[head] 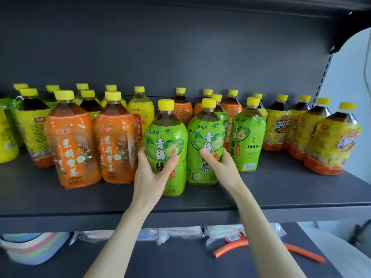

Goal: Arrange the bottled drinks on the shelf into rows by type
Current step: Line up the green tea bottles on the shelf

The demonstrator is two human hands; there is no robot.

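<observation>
Both forearms reach up from below the front lip of the dark grey shelf (281, 189), each hand on its own bottle.

The left hand (152, 173) grips the left green plum tea bottle (166, 137) low on its body. The fingers curl round its left flank and the thumb lies slanted across the front of the green label. This bottle stands upright and closest to the shelf's front edge.

The right hand (218, 163) grips the right green plum tea bottle (204, 125) at mid-height. The thumb presses on the label's front and the fingers wrap round the right side. This bottle is also upright, just beside the first and slightly further back. Whether the two touch cannot be told.

A third green plum tea bottle (248, 137) stands free just right of the right hand. Another green one (219, 109) peeks out behind the held pair.

Left of the left hand, two orange jasmine honey tea bottles (72, 141) stand side by side at the front. The nearer one is just beside the left hand's fingers. Behind them is a yellow-labelled bottle (141, 117), and further left are yellow-green labelled bottles (32, 121).

More orange bottles (181, 111) stand at the back, in the middle. Yellow iced tea bottles (333, 141) fill the right end. Every cap is yellow.

On the lower shelf (180, 263) lie an orange hose piece (291, 249), stacked pastel basins (30, 249) and clear-wrapped packets (180, 231).
</observation>
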